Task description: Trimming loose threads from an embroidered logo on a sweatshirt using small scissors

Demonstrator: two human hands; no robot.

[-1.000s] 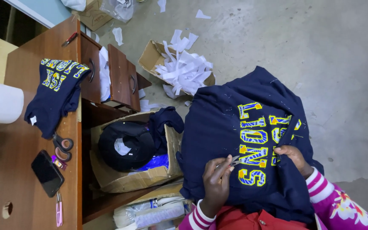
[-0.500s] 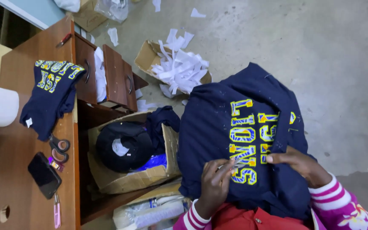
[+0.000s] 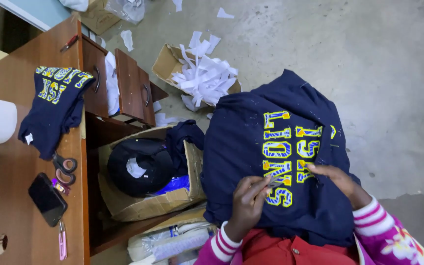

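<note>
My left hand point(image 3: 248, 203) pinches a small thin tool point(image 3: 270, 182); I cannot tell just what it is. Its tip touches the yellow and blue letters point(image 3: 290, 154) on the dark blue shirt point(image 3: 251, 147) spread over my lap. My right hand point(image 3: 337, 177), at 3 o'clock from the left, has no grip on anything. Its flat fingers press the cloth beside the letters. I think I am picking bits off the letters, and the next pick needs a steady tip and tight cloth.

At 12 o'clock is a cardboard box of white paper scraps point(image 3: 199, 73). At 9 o'clock an open box point(image 3: 148, 196) holds a black cap point(image 3: 141, 164). Farther at 9 o'clock, the wooden desk point(image 3: 15, 162) has scissors point(image 3: 64, 168), a phone point(image 3: 47, 198) and another dark shirt point(image 3: 55, 105).
</note>
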